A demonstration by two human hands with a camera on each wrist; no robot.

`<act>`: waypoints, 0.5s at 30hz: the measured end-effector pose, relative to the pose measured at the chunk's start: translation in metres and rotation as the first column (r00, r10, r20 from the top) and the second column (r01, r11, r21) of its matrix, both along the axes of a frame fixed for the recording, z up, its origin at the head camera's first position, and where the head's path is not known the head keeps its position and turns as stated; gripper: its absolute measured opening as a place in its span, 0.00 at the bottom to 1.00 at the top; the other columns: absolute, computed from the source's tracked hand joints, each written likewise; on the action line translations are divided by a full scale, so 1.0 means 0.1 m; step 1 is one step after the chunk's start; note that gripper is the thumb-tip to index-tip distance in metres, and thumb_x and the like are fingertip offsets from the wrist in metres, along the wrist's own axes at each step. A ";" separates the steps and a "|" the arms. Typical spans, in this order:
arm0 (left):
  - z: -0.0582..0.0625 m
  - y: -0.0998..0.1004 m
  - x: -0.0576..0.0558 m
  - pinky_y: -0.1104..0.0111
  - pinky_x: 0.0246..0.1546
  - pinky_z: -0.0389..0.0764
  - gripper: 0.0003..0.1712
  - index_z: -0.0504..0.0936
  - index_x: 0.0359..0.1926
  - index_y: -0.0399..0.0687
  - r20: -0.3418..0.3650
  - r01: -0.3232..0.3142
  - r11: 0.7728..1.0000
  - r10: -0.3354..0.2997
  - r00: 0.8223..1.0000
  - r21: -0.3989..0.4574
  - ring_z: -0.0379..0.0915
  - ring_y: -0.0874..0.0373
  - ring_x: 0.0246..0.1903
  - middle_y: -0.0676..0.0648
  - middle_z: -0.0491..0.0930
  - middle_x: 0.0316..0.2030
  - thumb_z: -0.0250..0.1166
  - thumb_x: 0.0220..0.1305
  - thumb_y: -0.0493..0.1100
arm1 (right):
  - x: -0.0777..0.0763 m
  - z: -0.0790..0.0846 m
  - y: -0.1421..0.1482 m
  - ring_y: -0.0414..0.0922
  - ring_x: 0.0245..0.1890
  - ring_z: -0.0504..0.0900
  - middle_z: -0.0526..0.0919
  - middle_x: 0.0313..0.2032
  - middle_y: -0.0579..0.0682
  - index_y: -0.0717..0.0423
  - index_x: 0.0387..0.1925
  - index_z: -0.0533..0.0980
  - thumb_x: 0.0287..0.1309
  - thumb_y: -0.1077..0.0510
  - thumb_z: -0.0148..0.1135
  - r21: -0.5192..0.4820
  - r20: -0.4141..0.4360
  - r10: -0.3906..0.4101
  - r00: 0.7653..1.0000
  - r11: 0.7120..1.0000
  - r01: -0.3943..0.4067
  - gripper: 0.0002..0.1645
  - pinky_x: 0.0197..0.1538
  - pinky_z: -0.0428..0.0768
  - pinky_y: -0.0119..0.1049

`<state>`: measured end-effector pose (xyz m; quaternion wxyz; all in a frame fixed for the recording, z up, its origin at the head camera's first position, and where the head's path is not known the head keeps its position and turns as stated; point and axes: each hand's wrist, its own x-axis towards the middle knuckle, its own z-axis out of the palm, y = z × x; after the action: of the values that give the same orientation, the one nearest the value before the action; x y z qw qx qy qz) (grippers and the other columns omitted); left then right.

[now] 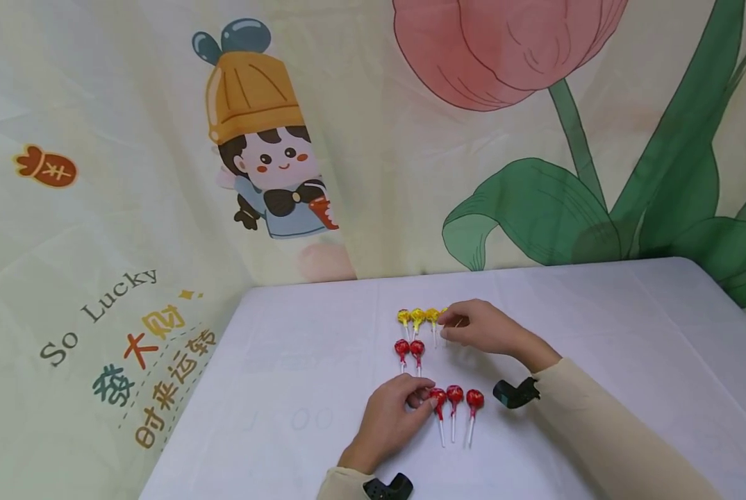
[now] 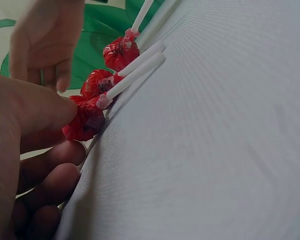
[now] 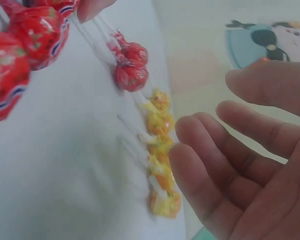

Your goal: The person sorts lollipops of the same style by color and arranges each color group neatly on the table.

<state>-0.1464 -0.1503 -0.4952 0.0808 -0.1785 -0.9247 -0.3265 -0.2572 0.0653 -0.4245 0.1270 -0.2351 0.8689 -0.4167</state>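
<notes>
My left hand point(image 1: 393, 415) pinches the wrapped head of a red lollipop point(image 2: 88, 120) between thumb and fingers, its white stick lying toward the front of the table. Two more red lollipops point(image 1: 454, 394) point(image 1: 475, 400) lie just right of it. Over the right end of a row of yellow lollipops point(image 1: 417, 317) hovers my right hand point(image 1: 482, 326), fingers loosely bent and apart, holding nothing in the right wrist view. That hand partly hides the row's right end. Between the two hands, a pair of red lollipops point(image 1: 401, 348) lies side by side below the yellow ones.
All the lollipops lie on a white-covered table point(image 1: 298, 347). Behind it hangs a printed cloth backdrop point(image 1: 360, 139) with a large tulip and a cartoon child. Each wrist wears a black camera point(image 1: 515, 393).
</notes>
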 end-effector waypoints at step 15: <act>0.00 0.02 0.01 0.73 0.35 0.75 0.10 0.88 0.45 0.55 -0.001 -0.011 0.999 0.011 1.000 -0.049 0.71 0.72 0.31 0.64 0.77 0.32 0.69 0.64 0.50 | 0.38 -0.09 0.49 0.47 0.40 0.78 0.83 0.40 0.44 0.58 0.52 0.81 0.66 0.53 0.65 -0.096 -0.011 -0.050 0.999 0.994 0.049 0.18 0.41 0.80 0.40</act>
<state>-0.1456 -0.1481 -0.4957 0.0787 -0.1755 -0.9333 -0.3034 -0.2197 0.1145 -0.4339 0.0995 -0.2219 0.8542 -0.4595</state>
